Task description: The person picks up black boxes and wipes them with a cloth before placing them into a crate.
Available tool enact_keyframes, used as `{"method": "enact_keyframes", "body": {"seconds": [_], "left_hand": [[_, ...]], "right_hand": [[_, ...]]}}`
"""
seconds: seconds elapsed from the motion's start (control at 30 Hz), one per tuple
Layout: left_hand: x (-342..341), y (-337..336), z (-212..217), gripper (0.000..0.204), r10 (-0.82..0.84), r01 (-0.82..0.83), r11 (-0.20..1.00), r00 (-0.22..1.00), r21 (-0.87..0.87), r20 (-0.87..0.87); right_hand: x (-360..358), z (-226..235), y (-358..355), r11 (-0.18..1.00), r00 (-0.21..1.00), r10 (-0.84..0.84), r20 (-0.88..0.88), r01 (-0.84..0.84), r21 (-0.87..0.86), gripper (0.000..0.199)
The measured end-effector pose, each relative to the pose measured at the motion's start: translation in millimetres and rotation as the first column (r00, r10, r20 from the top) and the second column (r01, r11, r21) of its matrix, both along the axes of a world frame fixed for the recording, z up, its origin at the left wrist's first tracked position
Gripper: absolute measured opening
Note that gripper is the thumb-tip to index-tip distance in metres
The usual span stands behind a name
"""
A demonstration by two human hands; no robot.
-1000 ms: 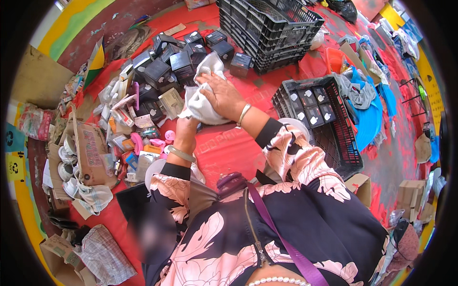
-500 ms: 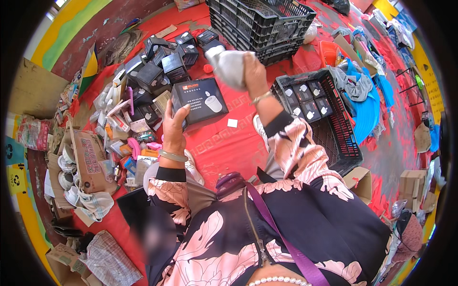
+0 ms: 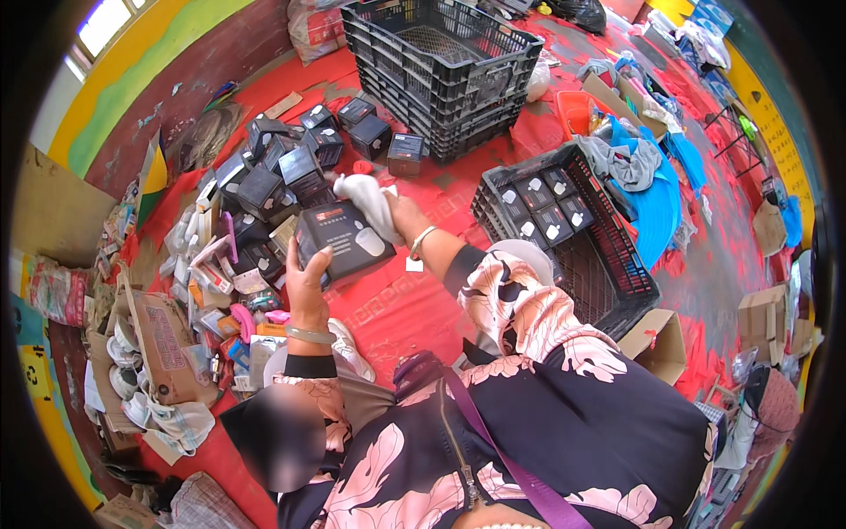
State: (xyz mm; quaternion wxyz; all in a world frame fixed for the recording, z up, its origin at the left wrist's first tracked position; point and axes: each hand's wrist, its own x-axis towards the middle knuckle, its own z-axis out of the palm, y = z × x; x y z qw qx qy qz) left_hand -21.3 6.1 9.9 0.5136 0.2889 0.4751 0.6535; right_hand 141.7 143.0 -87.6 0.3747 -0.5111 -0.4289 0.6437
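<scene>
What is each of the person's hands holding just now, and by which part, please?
The left hand grips a dark box by its lower left edge. The right hand holds a grey cloth bunched at its near end, over the box.

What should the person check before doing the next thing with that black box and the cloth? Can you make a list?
1. Left hand grips the black box: ok.
2. Right hand holds the white cloth: ok.
3. Cloth touches the box: ok, at its top edge.
4. Box fully wiped: cannot tell.
5. Room in the low crate with boxed items: ok, the near half is bare.
</scene>
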Motion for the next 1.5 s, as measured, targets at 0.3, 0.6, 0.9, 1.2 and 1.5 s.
{"method": "enact_keyframes", "body": {"seconds": [0.3,0.6,0.9,1.2,1.5], "left_hand": [[-12,2,5,0.055,-0.029,0.046,0.976,0.996,0.215,-0.081],[-3,1,-17,0.053,-0.347,0.295,0.938,0.819,0.182,0.457],[-8,-6,-15,0.076,-0.412,0.403,0.91,0.843,0.1,0.347],[2,-4,17,0.063,-0.254,0.222,0.963,0.937,0.153,0.239],[5,1,-16,0.041,-0.234,0.232,0.972,0.968,0.031,0.091]], "right_hand": [[-1,35,-30,0.972,0.577,0.085,-0.812,-0.227,-0.06,0.058],[-4,33,-36,0.976,0.629,0.016,-0.778,-0.178,-0.124,0.044],[0,28,-15,0.973,0.862,-0.204,-0.464,0.229,-0.001,0.036],[28,125,-35,0.676,0.936,-0.162,-0.311,0.335,0.656,0.038],[6,111,-65,0.181,0.718,-0.167,0.676,-0.652,0.737,0.056]]}}
